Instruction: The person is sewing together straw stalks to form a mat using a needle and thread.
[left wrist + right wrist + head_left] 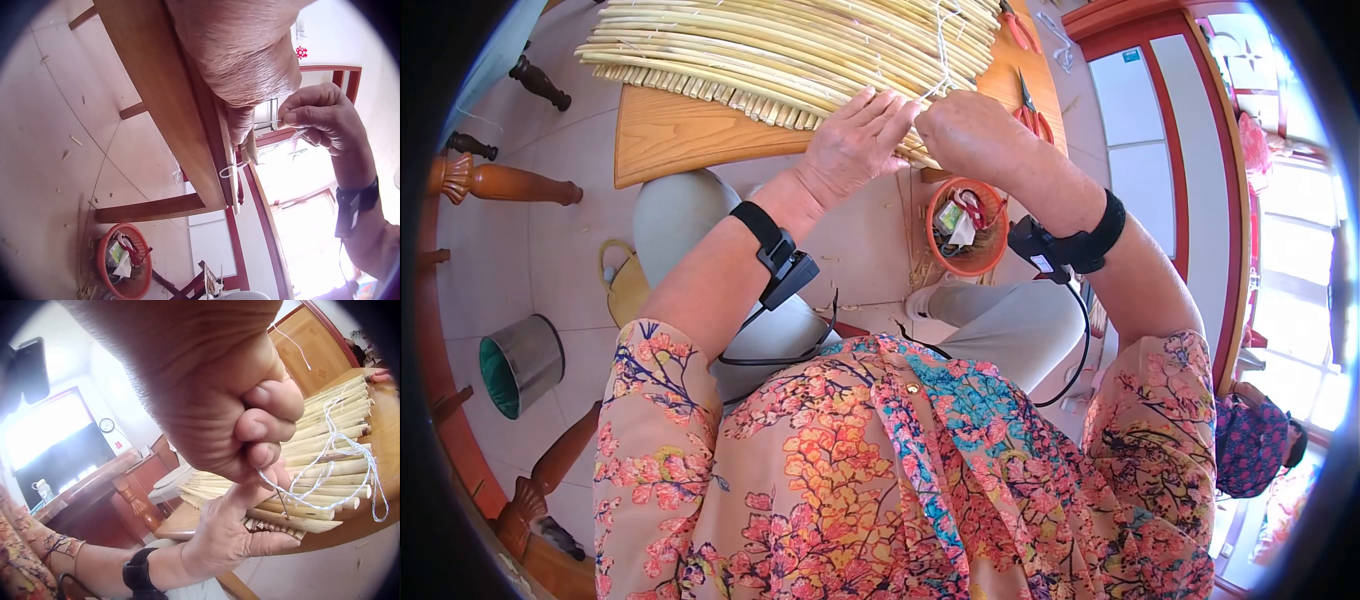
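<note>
A mat of pale reed stalks, bound with rows of white thread, lies over the table's edge. My left hand holds its near edge, fingers on top and thumb against the front stalk, as the right wrist view shows. Close beside it, my right hand pinches a thin needle between thumb and forefinger, its other fingers curled in. The needle's lower end meets the edge stalk in the right wrist view. White string runs from the right hand and lies in loose loops over the stalk ends.
On the wooden table lie red-handled scissors and red-handled pliers, right of the mat. An orange basket of scraps stands on the floor below. A metal bin stands at the left. Another person is at the far right.
</note>
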`<action>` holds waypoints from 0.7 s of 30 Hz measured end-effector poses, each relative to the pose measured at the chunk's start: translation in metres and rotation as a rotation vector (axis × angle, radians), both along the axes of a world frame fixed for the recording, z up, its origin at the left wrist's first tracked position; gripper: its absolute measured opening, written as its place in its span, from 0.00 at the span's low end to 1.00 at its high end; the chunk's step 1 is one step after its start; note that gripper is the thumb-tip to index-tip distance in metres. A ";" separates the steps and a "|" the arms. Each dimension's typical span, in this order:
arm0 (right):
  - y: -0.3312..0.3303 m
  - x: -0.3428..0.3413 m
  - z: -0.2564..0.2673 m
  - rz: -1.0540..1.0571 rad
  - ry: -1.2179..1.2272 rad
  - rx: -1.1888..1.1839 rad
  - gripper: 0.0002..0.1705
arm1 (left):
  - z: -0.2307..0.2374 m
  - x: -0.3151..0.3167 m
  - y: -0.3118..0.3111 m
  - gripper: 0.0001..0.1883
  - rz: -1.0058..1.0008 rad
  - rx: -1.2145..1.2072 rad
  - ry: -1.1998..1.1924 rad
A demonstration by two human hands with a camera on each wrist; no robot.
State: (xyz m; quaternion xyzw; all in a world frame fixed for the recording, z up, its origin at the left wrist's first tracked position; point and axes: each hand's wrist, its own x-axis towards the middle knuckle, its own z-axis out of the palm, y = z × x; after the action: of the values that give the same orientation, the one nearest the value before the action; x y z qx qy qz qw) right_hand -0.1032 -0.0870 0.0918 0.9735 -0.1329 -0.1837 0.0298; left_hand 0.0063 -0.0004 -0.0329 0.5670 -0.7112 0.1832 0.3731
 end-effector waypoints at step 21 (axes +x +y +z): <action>0.005 -0.019 -0.020 0.197 -0.083 -0.077 0.05 | 0.004 0.002 0.004 0.43 -0.034 0.064 0.069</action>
State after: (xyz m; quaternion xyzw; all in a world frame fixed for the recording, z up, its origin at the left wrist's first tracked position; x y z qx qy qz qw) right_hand -0.1218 -0.0820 0.0719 0.9867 -0.0449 -0.1343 0.0797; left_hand 0.0084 0.0033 -0.0286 0.5724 -0.7130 0.1343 0.3821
